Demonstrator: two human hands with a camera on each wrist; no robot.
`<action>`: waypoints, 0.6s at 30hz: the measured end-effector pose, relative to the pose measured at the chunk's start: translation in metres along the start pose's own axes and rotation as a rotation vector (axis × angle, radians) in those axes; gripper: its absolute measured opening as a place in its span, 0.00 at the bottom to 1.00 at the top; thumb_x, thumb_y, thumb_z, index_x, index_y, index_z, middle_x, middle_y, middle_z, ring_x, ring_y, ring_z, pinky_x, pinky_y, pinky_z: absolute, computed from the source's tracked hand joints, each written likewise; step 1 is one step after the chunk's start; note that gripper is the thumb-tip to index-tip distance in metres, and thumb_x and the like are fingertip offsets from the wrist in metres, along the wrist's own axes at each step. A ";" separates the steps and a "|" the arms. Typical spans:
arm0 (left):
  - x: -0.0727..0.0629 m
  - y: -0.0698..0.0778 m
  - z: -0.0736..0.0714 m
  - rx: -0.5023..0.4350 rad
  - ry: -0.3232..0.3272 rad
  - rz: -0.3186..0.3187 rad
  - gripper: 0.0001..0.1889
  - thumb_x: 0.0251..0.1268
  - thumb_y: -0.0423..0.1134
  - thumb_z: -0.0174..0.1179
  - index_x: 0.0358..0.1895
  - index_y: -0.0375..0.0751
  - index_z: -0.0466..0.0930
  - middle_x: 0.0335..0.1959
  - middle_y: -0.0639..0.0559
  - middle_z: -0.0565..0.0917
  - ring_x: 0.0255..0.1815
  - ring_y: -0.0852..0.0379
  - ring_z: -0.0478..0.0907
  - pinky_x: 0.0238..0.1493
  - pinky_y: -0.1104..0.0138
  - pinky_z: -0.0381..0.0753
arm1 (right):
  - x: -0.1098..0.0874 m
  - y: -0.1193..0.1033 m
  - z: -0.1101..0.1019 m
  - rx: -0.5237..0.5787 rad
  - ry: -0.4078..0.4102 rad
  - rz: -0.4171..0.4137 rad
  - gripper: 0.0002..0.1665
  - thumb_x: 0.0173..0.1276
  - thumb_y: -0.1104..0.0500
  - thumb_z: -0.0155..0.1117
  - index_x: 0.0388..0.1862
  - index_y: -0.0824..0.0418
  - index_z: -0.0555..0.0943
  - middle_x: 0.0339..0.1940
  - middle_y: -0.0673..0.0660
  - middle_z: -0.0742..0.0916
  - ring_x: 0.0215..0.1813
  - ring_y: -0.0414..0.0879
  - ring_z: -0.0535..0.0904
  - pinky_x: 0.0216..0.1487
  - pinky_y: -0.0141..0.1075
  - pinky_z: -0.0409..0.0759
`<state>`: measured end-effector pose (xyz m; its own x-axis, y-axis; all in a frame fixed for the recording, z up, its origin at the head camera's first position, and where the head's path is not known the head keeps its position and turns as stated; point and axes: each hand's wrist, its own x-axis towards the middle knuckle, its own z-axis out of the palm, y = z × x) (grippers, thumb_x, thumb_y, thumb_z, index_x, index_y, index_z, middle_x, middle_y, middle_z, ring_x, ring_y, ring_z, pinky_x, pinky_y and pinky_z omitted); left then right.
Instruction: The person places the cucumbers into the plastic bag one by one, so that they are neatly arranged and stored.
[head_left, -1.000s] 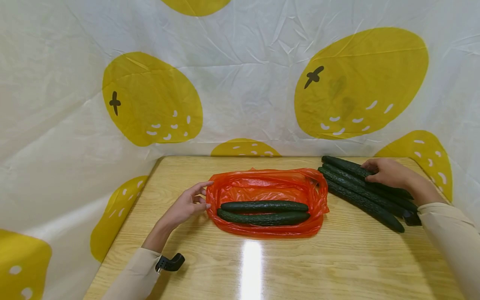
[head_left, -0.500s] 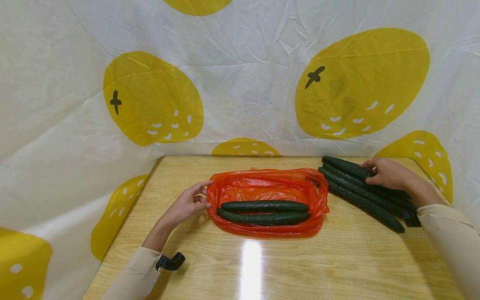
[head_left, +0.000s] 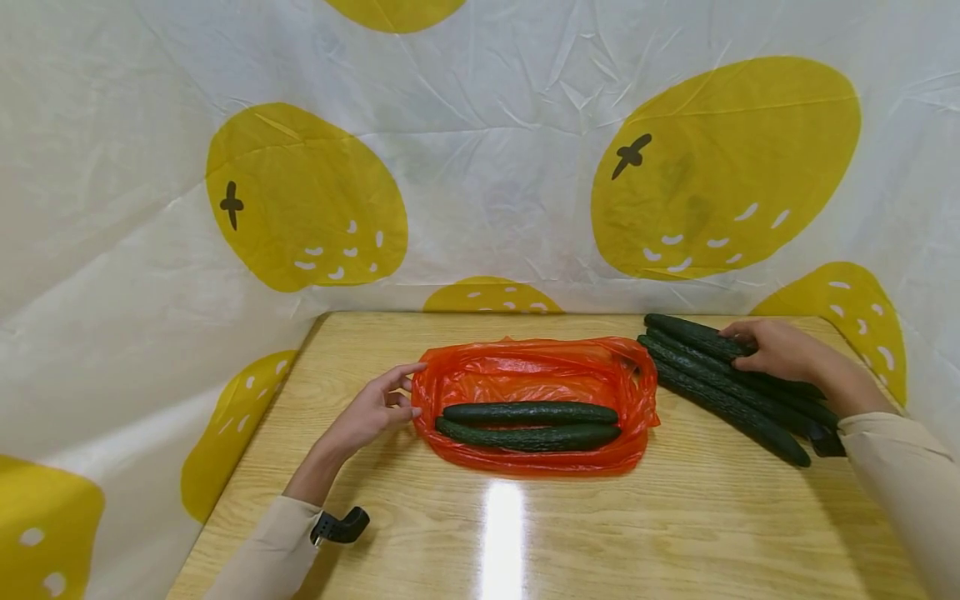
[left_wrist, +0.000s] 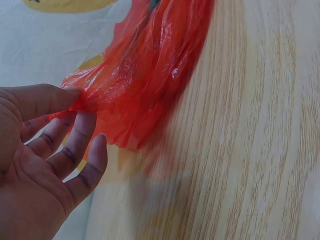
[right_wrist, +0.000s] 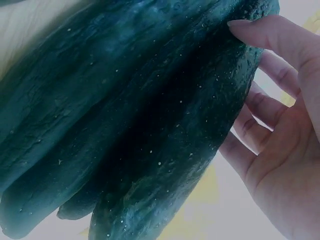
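A red plastic bag (head_left: 528, 467) lies spread open on the table, two dark green cucumbers side by side in it; the nearer cucumber (head_left: 527, 437) touches the other. My left hand (head_left: 367, 412) pinches the bag's left edge between thumb and fingers; the left wrist view shows the thumb on the gathered plastic (left_wrist: 127, 82). At the right, several more cucumbers (head_left: 720, 398) lie slanted in a pile. My right hand (head_left: 783, 354) grips the rearmost cucumber (head_left: 686, 332), thumb on the near side, fingers round the far side in the right wrist view.
The wooden table (head_left: 600, 533) carries the bag and the pile, whose left ends nearly touch the bag's right edge. White cloth (head_left: 495, 192) with large yellow fruit prints hangs behind and at the sides. A black device (head_left: 341, 525) sits on the left wrist.
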<state>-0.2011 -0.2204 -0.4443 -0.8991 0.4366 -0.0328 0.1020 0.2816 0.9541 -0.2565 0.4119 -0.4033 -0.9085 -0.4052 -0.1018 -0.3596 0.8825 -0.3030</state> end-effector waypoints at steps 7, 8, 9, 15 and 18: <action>-0.001 0.002 0.001 -0.002 0.004 -0.007 0.36 0.65 0.23 0.64 0.76 0.39 0.64 0.51 0.36 0.69 0.41 0.45 0.78 0.39 0.67 0.84 | -0.003 -0.002 0.001 0.014 -0.005 0.003 0.32 0.64 0.61 0.73 0.64 0.73 0.76 0.53 0.75 0.84 0.55 0.71 0.80 0.51 0.63 0.79; -0.001 0.002 0.001 -0.003 0.003 -0.008 0.36 0.65 0.24 0.64 0.76 0.39 0.64 0.51 0.37 0.69 0.42 0.45 0.78 0.39 0.67 0.84 | -0.003 -0.002 0.001 0.017 -0.001 -0.002 0.32 0.64 0.60 0.73 0.64 0.72 0.76 0.53 0.74 0.84 0.55 0.71 0.80 0.51 0.63 0.79; -0.001 0.002 0.001 -0.003 0.003 -0.009 0.36 0.65 0.24 0.64 0.76 0.39 0.64 0.51 0.37 0.69 0.42 0.45 0.78 0.39 0.66 0.84 | -0.004 -0.002 0.000 0.019 0.005 -0.008 0.32 0.64 0.60 0.74 0.64 0.72 0.76 0.53 0.74 0.85 0.55 0.70 0.81 0.50 0.62 0.79; 0.000 0.001 0.001 0.017 -0.003 0.013 0.36 0.65 0.23 0.63 0.76 0.38 0.64 0.51 0.36 0.71 0.41 0.46 0.78 0.39 0.66 0.84 | -0.009 -0.004 -0.001 0.100 0.025 -0.029 0.33 0.66 0.58 0.74 0.66 0.70 0.76 0.56 0.72 0.84 0.55 0.69 0.81 0.49 0.59 0.81; 0.001 0.001 0.000 0.027 -0.002 0.023 0.35 0.66 0.24 0.63 0.76 0.38 0.64 0.51 0.36 0.72 0.41 0.46 0.78 0.39 0.66 0.84 | -0.012 -0.009 -0.004 0.147 0.035 -0.043 0.34 0.67 0.56 0.73 0.68 0.68 0.76 0.57 0.70 0.84 0.56 0.68 0.81 0.51 0.60 0.80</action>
<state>-0.2020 -0.2193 -0.4436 -0.8954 0.4451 -0.0116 0.1343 0.2948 0.9461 -0.2429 0.4100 -0.3959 -0.9007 -0.4311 -0.0538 -0.3657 0.8192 -0.4418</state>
